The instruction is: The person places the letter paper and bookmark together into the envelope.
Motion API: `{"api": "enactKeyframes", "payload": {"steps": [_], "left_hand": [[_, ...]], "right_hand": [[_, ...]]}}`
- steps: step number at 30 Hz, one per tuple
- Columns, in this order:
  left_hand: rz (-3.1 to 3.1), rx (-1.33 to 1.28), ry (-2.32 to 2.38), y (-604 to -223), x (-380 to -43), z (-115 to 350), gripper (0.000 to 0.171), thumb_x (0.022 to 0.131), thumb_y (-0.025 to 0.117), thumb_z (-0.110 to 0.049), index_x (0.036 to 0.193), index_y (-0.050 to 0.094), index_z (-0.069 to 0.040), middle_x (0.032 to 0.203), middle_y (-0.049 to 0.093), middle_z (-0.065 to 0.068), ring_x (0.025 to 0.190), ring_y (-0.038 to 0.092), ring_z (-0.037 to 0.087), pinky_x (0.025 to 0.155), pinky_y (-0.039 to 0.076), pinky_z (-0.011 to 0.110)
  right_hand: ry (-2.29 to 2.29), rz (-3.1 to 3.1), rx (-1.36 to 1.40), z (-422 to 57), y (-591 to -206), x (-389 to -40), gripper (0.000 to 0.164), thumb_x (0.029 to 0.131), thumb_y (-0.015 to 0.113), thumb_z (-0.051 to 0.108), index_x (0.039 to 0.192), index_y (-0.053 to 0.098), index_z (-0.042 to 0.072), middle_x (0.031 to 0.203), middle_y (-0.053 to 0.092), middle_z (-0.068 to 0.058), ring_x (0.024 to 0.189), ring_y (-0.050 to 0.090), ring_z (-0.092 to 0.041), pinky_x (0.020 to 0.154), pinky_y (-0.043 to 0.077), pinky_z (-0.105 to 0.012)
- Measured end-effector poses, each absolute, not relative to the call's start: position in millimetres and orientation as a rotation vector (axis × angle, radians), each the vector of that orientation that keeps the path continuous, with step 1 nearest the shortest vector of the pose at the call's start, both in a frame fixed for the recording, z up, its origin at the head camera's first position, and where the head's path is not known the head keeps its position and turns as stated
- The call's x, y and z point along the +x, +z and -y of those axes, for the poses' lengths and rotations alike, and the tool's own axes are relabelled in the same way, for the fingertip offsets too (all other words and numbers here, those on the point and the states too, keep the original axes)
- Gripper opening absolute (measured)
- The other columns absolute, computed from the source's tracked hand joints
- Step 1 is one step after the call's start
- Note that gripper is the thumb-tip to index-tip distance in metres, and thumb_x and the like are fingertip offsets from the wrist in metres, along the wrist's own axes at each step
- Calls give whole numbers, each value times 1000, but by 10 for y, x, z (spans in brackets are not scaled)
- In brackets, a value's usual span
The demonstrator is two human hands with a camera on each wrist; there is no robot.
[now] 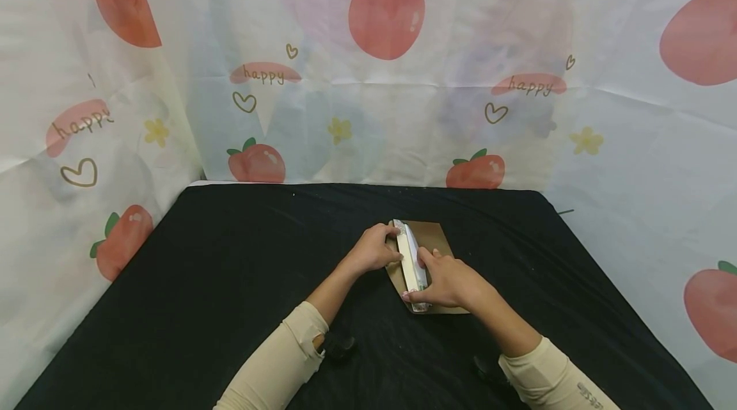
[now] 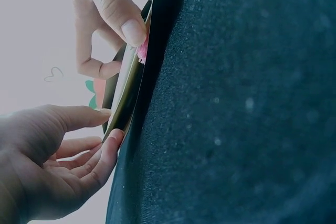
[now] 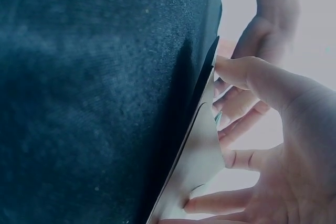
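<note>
A narrow folded paper piece (image 1: 406, 263), cream on its left face and white with a printed pattern on its right, stands raised over a flat brown sheet (image 1: 428, 234). My left hand (image 1: 373, 249) pinches its far left part, the thumb on the near side of the fingers. At its near end, my right hand (image 1: 446, 277) holds it between thumb and spread fingers from the right. In the left wrist view the left hand (image 2: 58, 161) grips the layered edge, and a pink spot shows beneath the right thumb. The brown sheet (image 3: 194, 161) has curved cuts in the right wrist view.
Black cloth (image 1: 259, 256) covers the table, wrinkled near the front. Two small dark objects lie by the forearms, one next to the left cuff (image 1: 340, 345). A white curtain (image 1: 322, 116) with fruit prints hangs behind the table and at both sides.
</note>
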State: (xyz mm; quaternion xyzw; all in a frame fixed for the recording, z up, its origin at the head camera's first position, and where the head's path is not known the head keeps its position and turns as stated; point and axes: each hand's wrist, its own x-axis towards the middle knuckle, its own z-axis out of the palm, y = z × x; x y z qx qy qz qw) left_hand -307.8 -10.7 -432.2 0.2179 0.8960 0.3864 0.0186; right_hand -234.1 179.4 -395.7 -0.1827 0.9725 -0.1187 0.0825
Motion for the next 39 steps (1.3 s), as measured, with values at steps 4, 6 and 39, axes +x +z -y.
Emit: {"api": "enactKeyframes", "payload": {"steps": [4, 6, 39], "left_hand": [[-2765, 657, 1240, -4334, -3076, 103, 52, 85, 83, -5, 134, 66, 3, 128, 65, 17, 116, 60, 28, 97, 49, 39], [-2762, 655, 1261, -4341, -3076, 101, 51, 85, 84, -4, 133, 66, 3, 126, 66, 16, 115, 60, 28, 96, 50, 38], [-2802, 719, 1198, -4437, -3067, 41, 54, 87, 84, -9, 136, 65, 2, 133, 61, 18, 119, 59, 28, 100, 48, 39]], "right_hand": [[-356, -2904, -550, -1796, -3962, -2340, 74, 76, 85, 60, 119, 51, 10, 97, 55, -10, 68, 57, -22, 61, 49, -40], [-356, -2903, -553, -1796, -3961, -2339, 74, 76, 85, 60, 119, 51, 10, 97, 54, -9, 68, 57, -22, 61, 48, -39], [-329, -2889, -558, -1793, -3961, -2353, 64, 76, 89, 50, 115, 52, 14, 115, 62, -19, 76, 60, -27, 67, 51, -46]]}}
